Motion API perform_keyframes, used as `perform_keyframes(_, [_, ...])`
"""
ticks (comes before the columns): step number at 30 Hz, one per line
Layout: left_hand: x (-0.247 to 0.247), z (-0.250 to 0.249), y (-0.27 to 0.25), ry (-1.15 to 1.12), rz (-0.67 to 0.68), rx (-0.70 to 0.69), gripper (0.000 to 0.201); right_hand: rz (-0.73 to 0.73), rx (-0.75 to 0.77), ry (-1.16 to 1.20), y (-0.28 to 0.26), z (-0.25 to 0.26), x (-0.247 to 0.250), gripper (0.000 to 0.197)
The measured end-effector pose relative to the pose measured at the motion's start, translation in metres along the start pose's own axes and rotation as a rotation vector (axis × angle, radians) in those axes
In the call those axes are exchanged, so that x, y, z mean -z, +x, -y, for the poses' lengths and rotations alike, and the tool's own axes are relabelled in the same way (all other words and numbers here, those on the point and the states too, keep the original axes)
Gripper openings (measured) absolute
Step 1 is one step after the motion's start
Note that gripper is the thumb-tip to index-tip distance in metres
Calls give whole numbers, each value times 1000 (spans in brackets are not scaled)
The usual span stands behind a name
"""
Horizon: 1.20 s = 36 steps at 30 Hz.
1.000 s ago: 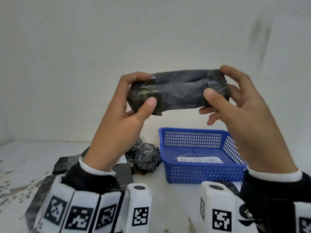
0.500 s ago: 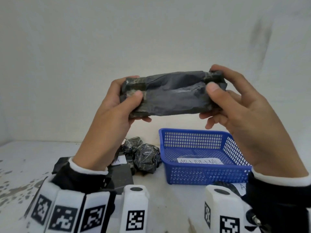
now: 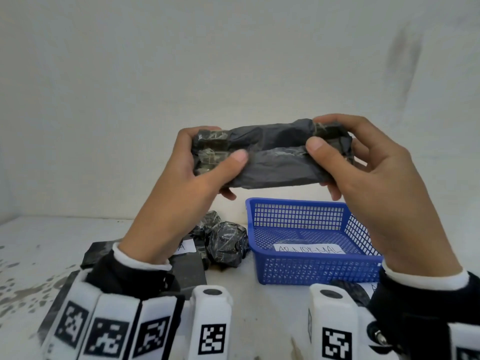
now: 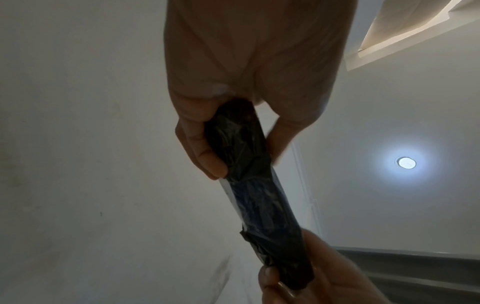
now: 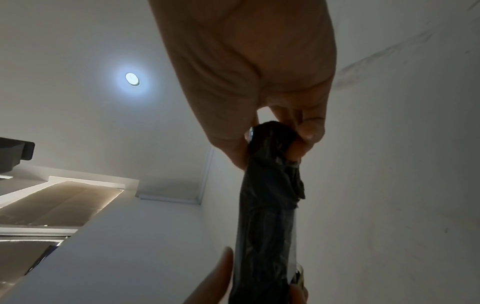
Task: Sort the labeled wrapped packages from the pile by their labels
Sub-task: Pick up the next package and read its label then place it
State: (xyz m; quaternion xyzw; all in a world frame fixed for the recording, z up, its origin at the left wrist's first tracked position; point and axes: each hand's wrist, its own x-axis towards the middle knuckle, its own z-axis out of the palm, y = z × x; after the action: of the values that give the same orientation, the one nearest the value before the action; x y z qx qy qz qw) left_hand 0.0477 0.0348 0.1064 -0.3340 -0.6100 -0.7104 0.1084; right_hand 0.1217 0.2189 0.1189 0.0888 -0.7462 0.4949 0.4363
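**Inspector:** Two hands carry one item. The left hand (image 3: 181, 183) clamps one end of the long black wrapped package (image 3: 270, 157) between thumb and fingers; the right hand (image 3: 374, 183) pinches the other end the same way. The item is level, clear of the table, above the blue basket (image 3: 311, 271).

**Clerk:** Purpose of that hold?

**Inspector:** Judged: an end grip leaves the long faces bare, so the wrap can be turned for a label. None shows on the face presented.

**Clerk:** Other stock?

**Inspector:** The pile (image 3: 226, 242) lies at 9 o'clock of the basket, just beside it: crumpled bundles and flat dark packs.

**Clerk:** Anything unreadable?

**Inspector:** A paper slip (image 3: 309, 249) inside the basket is partly legible only. A second slip (image 3: 185, 247) in the pile is cut off by the left wrist. Both wrist views are dim; the package's far face is hidden.
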Motion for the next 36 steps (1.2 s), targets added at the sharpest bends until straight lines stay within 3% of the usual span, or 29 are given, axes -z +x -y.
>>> perform_keyframes(3, [0,-3,-3,78,-14,-29,64,38,17,-56,0,0,-1,27])
perform_keyframes(9, [-1,-1,-2,136,-73,-68,55,115,-2,-125,-4,1,-6,57])
perform_keyframes(19, [-5,5,0,269,-226,-144,46,37,49,-191,-7,4,-15,50])
perform_keyframes(25, [-15,3,-5,256,-206,-161,52,-124,136,-283,-9,1,-24,49])
perform_keyframes(31, [-6,9,0,348,-193,4,65,-155,59,-140,-4,-1,-17,77])
perform_keyframes(34, [0,7,1,322,-197,12,61,-92,9,-151,0,-5,-13,51])
perform_keyframes(36, [1,4,1,230,-174,21,62,-52,7,-207,1,-7,-10,49])
